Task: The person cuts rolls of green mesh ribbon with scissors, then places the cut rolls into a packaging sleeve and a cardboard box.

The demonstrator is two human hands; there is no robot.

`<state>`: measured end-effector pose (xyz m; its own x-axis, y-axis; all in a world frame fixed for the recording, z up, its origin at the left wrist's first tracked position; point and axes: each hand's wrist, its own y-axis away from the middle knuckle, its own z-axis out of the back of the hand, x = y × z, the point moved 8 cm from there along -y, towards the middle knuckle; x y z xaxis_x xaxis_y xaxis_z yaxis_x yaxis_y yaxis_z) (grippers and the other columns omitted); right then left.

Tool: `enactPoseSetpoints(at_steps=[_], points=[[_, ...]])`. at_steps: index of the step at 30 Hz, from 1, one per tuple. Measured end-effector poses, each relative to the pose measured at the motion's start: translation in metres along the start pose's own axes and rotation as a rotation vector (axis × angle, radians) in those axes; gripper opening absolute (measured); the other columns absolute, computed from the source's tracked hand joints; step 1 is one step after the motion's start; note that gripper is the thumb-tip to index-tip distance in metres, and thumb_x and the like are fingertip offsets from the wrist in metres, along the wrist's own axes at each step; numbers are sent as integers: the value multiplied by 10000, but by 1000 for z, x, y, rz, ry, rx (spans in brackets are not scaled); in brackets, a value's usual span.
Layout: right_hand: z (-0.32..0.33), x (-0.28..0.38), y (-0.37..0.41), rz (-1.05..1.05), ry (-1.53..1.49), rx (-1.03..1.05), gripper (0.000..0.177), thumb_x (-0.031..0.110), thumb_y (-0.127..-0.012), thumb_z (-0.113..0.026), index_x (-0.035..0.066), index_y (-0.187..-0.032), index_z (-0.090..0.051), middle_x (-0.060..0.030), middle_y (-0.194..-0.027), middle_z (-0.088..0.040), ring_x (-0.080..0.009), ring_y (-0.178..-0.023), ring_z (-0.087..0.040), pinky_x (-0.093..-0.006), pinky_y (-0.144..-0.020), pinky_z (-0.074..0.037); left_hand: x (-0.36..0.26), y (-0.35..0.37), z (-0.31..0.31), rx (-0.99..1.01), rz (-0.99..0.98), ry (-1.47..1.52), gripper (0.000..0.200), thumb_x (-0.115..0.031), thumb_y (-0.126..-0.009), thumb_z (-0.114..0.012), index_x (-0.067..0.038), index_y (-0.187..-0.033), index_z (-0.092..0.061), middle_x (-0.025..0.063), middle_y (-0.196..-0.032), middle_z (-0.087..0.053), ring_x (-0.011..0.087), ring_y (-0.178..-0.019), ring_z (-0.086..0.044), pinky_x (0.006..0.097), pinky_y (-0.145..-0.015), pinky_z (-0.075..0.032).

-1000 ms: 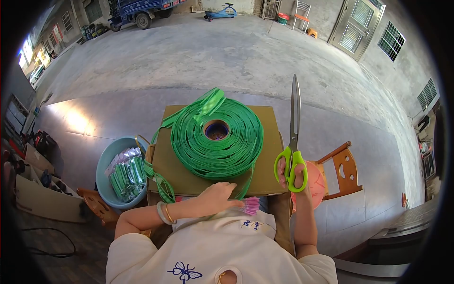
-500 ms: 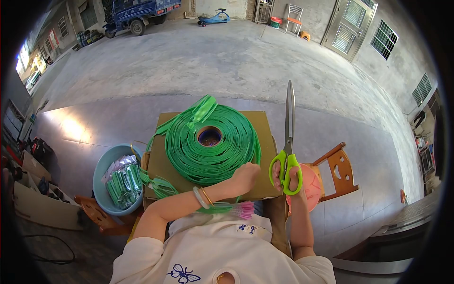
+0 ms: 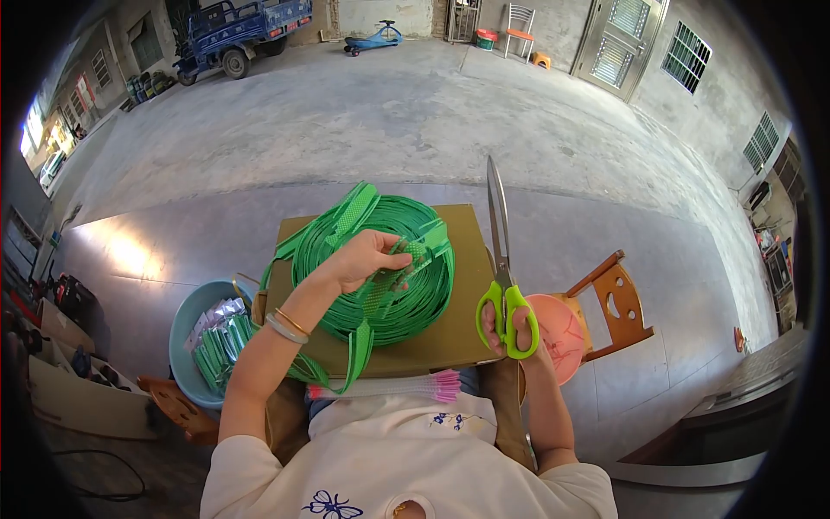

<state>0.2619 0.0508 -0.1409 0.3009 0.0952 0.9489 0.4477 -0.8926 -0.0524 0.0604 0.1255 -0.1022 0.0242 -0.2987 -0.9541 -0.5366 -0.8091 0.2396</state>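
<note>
A large roll of green ribbon (image 3: 415, 313) lies on a brown box (image 3: 461, 259) in front of me. My left hand (image 3: 370, 261) is over the roll, its fingers closed on a length of dotted green ribbon (image 3: 377, 294) that loops down past the box's near edge. To the right of the box, my right hand (image 3: 510, 327) holds scissors by their lime green handles (image 3: 520, 320), with the long blades pointing up and a little apart. Across my lap lies a bundle of clear strips with pink ends (image 3: 445, 386).
On the left stands a blue basin (image 3: 183, 353) with green packets. A pink basin (image 3: 558, 333) and a wooden chair (image 3: 618, 307) are at the right, another wooden chair (image 3: 177, 406) at the lower left. A blue vehicle (image 3: 238, 35) stands far back.
My left hand has moved up and left over the roll, and ribbon now shows in its fingers. A ribbon loop hangs over the box front. The scissors have shifted slightly left and down.
</note>
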Motion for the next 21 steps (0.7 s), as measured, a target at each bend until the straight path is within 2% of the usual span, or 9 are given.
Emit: enactPoseSetpoints(at_steps=[5, 8, 11, 14, 17, 21], points=[[-13, 5, 3, -82, 13, 47, 783, 753, -551, -604, 15, -793, -505, -34, -650, -492, -93, -477, -494, -205, -376, -391, 1, 26, 30, -41, 82, -222, 150, -62, -819, -616, 53, -915, -606, 90, -798, -631, 141, -624, -602, 293, -526, -525], [-19, 2, 3, -116, 25, 72, 780, 747, -557, -605, 15, -810, -510, -32, -671, -498, -89, -491, -499, -203, -384, -396, -2, 33, 53, -149, 90, -421, 138, -78, -826, -610, 26, -916, -610, 67, -784, -630, 121, -575, -588, 264, -483, -508], [-22, -12, 1, -132, -11, 80, 784, 749, -563, -598, 16, -829, -516, -28, -675, -499, -87, -505, -504, -199, -392, -401, -3, 31, 61, -265, 140, -301, 116, -101, -841, -600, 13, -862, -604, 59, -769, -626, 113, -527, -570, 247, -456, -485], [-20, -20, 0, -151, -12, 108, 809, 772, -582, -553, 14, -863, -519, -24, -680, -500, -86, -514, -507, -198, -404, -399, -22, 17, 36, -132, -64, 62, 127, -117, -859, -580, 3, -818, -593, 54, -756, -621, 105, -506, -557, 232, -438, -465], [-32, -9, 2, -132, 24, 209, 829, 795, -604, -497, 21, -901, -512, -23, -700, -501, -86, -522, -500, -202, -435, -396, -50, 16, 20, -249, -227, -93, 125, -112, -868, -566, 7, -862, -603, 55, -773, -625, 99, -508, -555, 225, -443, -463], [-41, -5, 8, -184, 157, 250, 814, 793, -655, -443, 32, -941, -494, -19, -725, -493, -80, -551, -488, -208, -469, -391, -57, 24, 33, -376, -326, -134, 130, -95, -867, -561, 16, -905, -618, 56, -765, -631, 90, -513, -554, 226, -443, -461]])
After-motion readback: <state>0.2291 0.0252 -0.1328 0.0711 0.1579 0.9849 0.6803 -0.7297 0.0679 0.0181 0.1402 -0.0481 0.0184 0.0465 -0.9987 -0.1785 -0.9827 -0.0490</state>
